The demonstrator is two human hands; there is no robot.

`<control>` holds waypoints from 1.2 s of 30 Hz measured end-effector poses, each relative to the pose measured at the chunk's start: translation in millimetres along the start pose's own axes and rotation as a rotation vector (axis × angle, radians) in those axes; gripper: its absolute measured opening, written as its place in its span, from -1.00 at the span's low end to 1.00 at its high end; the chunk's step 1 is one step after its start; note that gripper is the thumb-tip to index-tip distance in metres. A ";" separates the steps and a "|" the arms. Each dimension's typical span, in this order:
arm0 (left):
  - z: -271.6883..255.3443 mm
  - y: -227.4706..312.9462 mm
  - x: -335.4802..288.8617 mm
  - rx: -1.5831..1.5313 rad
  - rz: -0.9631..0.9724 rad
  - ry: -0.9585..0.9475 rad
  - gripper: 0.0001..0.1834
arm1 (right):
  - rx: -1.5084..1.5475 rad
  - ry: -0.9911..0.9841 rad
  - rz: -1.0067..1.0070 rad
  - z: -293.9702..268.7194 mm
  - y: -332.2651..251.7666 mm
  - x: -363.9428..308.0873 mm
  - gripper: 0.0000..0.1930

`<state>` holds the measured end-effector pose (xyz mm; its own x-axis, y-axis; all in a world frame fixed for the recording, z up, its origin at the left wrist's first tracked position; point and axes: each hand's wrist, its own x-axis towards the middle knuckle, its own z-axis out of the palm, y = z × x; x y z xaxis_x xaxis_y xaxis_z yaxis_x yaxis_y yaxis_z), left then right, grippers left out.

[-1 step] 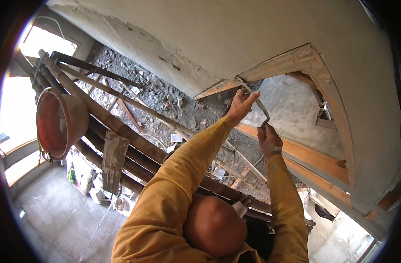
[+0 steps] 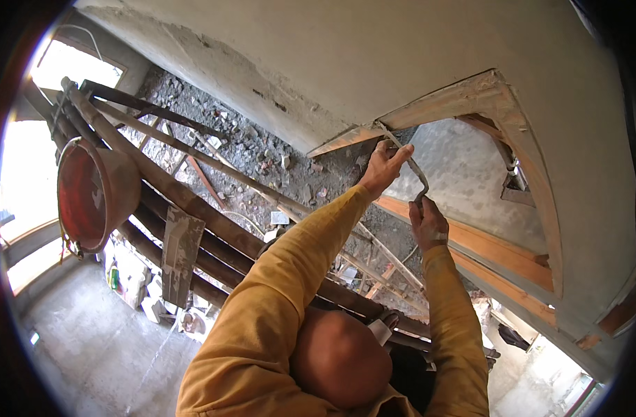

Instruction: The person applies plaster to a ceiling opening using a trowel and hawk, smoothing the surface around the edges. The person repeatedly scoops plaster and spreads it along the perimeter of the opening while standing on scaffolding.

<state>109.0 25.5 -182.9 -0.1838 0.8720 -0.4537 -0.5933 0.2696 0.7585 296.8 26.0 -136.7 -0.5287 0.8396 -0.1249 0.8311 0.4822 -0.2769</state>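
Observation:
A narrow grey trowel (image 2: 413,169) with a bent neck slants across the near left corner of a wall opening. My right hand (image 2: 430,224) is closed round its handle end, below the bend. Higher up, my left hand (image 2: 384,169) has the blade between thumb and fingers; some of those fingers are hidden behind it. The blade's tip touches the edge of the timber frame (image 2: 443,99) set in the plastered wall (image 2: 401,48). Mortar smears cover parts of this frame.
Several scaffold poles (image 2: 166,182) run diagonally at my left. A bucket (image 2: 120,187) with a reddish inside hangs against them, and a mortar-stained board (image 2: 181,254) lies across them. Rubble (image 2: 262,153) covers the ground far below. Orange-brown planks (image 2: 499,251) cross the opening's lower side.

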 end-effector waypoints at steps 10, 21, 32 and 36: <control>-26.1 -23.2 28.1 -0.071 -0.051 0.022 -0.22 | -0.125 -0.079 0.052 31.1 1.5 19.6 -0.63; -29.5 -24.2 30.0 -0.036 -0.094 -0.087 -0.03 | -0.120 -0.151 0.081 14.1 -5.1 20.5 -0.65; -25.9 -6.3 -3.4 0.013 -0.043 -0.030 0.16 | 0.009 -0.132 0.067 -18.3 -19.4 -7.5 -0.69; -6.0 12.0 -2.0 -0.008 -0.010 -0.016 0.08 | 0.086 -0.068 0.061 -20.5 -25.3 -5.3 -0.73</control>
<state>97.6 24.5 -175.7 -0.1646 0.8758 -0.4538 -0.6013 0.2756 0.7500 282.1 14.5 -109.5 -0.4909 0.8462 -0.2075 0.8456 0.4053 -0.3475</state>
